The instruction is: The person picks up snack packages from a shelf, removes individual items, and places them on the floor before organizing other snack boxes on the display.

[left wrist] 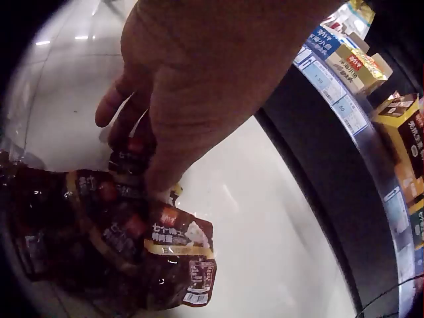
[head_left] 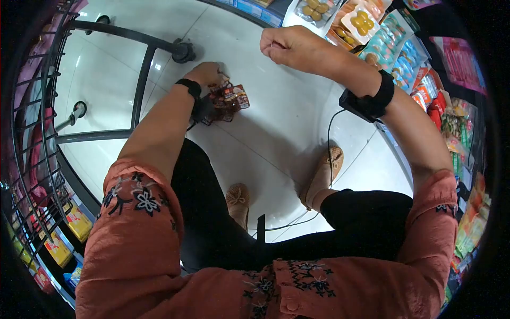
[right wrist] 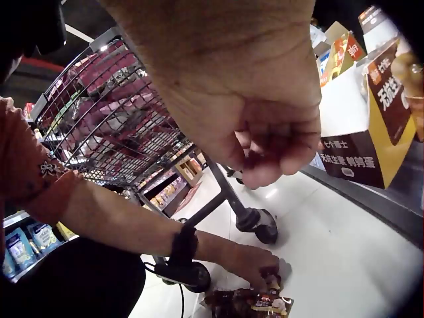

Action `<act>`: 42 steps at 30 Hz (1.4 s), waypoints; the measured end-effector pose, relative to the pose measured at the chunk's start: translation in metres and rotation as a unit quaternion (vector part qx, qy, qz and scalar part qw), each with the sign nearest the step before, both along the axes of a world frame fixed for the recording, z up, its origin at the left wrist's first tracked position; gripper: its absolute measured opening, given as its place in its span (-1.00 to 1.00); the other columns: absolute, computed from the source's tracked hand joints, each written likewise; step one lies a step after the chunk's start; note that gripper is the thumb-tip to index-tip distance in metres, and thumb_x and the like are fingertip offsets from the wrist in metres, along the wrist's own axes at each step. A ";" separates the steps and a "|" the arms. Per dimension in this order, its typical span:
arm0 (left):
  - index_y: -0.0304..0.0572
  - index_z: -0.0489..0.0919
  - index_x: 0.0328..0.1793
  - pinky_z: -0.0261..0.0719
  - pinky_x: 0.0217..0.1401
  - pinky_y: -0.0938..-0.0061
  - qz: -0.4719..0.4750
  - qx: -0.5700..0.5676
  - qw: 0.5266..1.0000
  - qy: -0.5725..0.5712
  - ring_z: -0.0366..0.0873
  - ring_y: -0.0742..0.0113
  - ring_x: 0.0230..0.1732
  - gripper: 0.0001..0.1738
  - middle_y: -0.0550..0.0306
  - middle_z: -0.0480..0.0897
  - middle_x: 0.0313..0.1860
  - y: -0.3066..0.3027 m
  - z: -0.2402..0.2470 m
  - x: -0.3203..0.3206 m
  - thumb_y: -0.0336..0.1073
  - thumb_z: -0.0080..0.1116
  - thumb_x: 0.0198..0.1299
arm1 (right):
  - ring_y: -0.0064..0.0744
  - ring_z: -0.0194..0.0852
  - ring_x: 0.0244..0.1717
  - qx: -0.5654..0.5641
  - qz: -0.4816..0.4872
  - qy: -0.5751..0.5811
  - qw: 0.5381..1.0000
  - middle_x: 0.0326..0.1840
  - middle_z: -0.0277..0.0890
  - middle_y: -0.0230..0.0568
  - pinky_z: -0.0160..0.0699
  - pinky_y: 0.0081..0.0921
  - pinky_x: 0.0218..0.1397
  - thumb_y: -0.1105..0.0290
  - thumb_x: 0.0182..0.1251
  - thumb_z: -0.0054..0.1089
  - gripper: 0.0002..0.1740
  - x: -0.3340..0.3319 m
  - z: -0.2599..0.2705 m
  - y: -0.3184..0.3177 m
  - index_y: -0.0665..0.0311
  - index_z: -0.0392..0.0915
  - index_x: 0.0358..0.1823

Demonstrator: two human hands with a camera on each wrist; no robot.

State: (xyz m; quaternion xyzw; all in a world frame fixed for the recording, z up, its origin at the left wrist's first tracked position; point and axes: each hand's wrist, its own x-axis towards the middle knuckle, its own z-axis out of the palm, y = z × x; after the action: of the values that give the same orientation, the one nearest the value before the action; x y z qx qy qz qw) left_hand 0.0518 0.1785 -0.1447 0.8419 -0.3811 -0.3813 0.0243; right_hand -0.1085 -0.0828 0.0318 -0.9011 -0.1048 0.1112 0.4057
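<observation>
My left hand (head_left: 204,73) reaches low over the floor and pinches one of several glossy dark-brown snack packets (head_left: 234,98). In the left wrist view the thumb and fingers close on a small packet at the top of the bunch, while the other packets (left wrist: 179,248) spread below and to the left. Gold bands and white lettering mark their fronts. Raised in front of the shelf, my right hand (head_left: 297,48) has its fingers curled in, with nothing visible in them. From the right wrist it shows beside a brown-and-yellow display box (right wrist: 354,159).
A black wire shopping cart (head_left: 40,138) on castors stands at the left, its frame close to my left arm. Shelves of packaged snacks (head_left: 406,58) curve along the right. White floor tiles (head_left: 265,133) lie below, with my shoes (head_left: 324,170) on them. A cable (head_left: 329,133) hangs from the right wrist.
</observation>
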 end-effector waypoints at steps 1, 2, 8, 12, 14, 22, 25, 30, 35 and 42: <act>-0.30 0.71 0.10 0.75 -0.02 0.24 0.013 -0.011 1.000 0.012 0.77 -0.02 -0.10 -0.43 -0.16 0.78 -0.01 0.001 -0.002 0.007 -0.03 0.48 0.09 | -0.58 0.47 -0.32 -0.004 0.003 0.007 1.000 -0.39 0.51 -0.37 0.54 -0.49 -0.20 0.42 0.51 0.07 -0.89 0.000 -0.002 0.001 0.26 0.54 -0.07; -0.33 0.69 0.10 0.75 -0.06 0.27 0.060 -0.010 0.996 0.060 0.76 0.05 -0.14 -0.43 -0.13 0.77 -0.05 0.003 -0.004 0.012 -0.02 0.46 0.11 | -0.58 0.47 -0.32 0.000 -0.001 0.016 1.000 -0.40 0.50 -0.37 0.55 -0.50 -0.20 0.42 0.51 0.07 -0.89 -0.001 -0.003 0.002 0.26 0.54 -0.07; -0.15 0.54 -0.15 0.82 -0.05 0.44 0.248 -0.174 0.894 0.329 0.70 0.38 -0.19 -0.63 0.15 0.65 -0.18 -0.004 0.074 0.030 -0.01 0.34 0.33 | -0.62 0.49 -0.31 0.093 -0.049 0.102 0.989 -0.36 0.50 -0.43 0.56 -0.55 -0.20 0.39 0.54 0.11 -0.87 0.003 0.007 0.004 0.28 0.56 -0.04; -0.13 0.54 -0.23 0.78 -0.17 0.52 0.255 -0.279 0.855 0.355 0.63 0.48 -0.24 -0.64 0.21 0.60 -0.25 -0.033 0.145 0.027 0.00 0.29 0.38 | -0.49 0.61 -0.23 0.109 -0.086 0.002 0.990 -0.27 0.63 -0.29 0.63 -0.47 -0.11 0.32 0.51 0.20 -0.77 0.013 0.007 0.000 0.29 0.60 0.04; -0.11 0.54 -0.24 0.77 -0.20 0.54 0.247 -0.310 0.847 0.354 0.61 0.49 -0.21 -0.64 0.22 0.61 -0.25 -0.040 0.170 0.025 0.01 0.29 0.37 | -0.41 0.68 -0.17 0.119 -0.105 -0.041 0.986 -0.23 0.69 -0.21 0.67 -0.42 -0.06 0.27 0.49 0.24 -0.72 0.020 0.014 0.000 0.29 0.61 0.07; -0.12 0.57 -0.06 0.60 -0.23 0.52 0.220 -0.403 0.858 0.228 0.61 0.47 -0.20 -0.63 0.23 0.63 -0.19 -0.071 0.229 -0.014 0.05 0.12 0.48 | -0.54 0.60 0.13 0.239 -0.191 0.075 0.949 0.12 0.62 -0.26 0.68 -0.53 0.07 -0.02 0.56 0.19 -0.46 0.028 0.059 0.003 0.28 0.52 0.27; -0.14 0.59 0.03 0.56 -0.22 0.52 0.207 -0.418 0.857 0.220 0.61 0.47 -0.20 -0.63 0.23 0.64 -0.19 -0.080 0.228 -0.017 0.01 0.06 0.52 | -0.47 0.65 0.13 0.281 -0.176 0.092 0.939 0.15 0.62 -0.16 0.72 -0.55 0.07 0.02 0.57 0.18 -0.43 0.029 0.054 -0.006 0.38 0.48 0.30; -0.11 0.61 0.10 0.50 -0.22 0.56 0.235 -0.460 0.844 0.146 0.58 0.55 -0.19 -0.67 0.31 0.64 -0.18 -0.082 0.217 -0.009 -0.03 0.14 0.50 | -0.43 0.70 0.09 0.348 -0.206 0.118 0.907 0.15 0.62 -0.11 0.80 -0.56 0.06 0.24 0.58 0.13 -0.56 0.030 0.046 -0.019 0.42 0.46 0.29; -0.08 0.67 0.07 0.43 -0.19 0.61 0.224 -0.508 0.819 0.147 0.51 0.63 -0.17 -0.67 0.40 0.63 -0.21 -0.085 0.214 -0.007 -0.01 0.25 0.46 | -0.43 0.71 0.08 0.413 -0.179 0.138 0.882 0.15 0.61 -0.13 0.83 -0.53 0.09 0.37 0.57 0.11 -0.62 0.027 0.046 -0.022 0.44 0.47 0.27; -0.10 0.70 0.09 0.46 -0.11 0.64 0.240 -0.468 0.817 0.236 0.52 0.65 -0.16 -0.65 0.39 0.66 -0.16 -0.091 0.210 -0.010 0.01 0.22 0.50 | -0.47 0.70 -0.09 0.417 -0.189 0.141 0.878 0.10 0.62 -0.21 0.81 -0.54 0.01 0.26 0.56 0.19 -0.62 0.021 0.048 -0.024 0.35 0.53 0.24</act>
State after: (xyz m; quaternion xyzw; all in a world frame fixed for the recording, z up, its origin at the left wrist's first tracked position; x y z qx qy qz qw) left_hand 0.0417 0.0875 0.0657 0.6780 -0.2819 -0.3263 0.5953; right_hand -0.0875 -0.1067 0.0801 -0.6262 0.0889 0.1047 0.7675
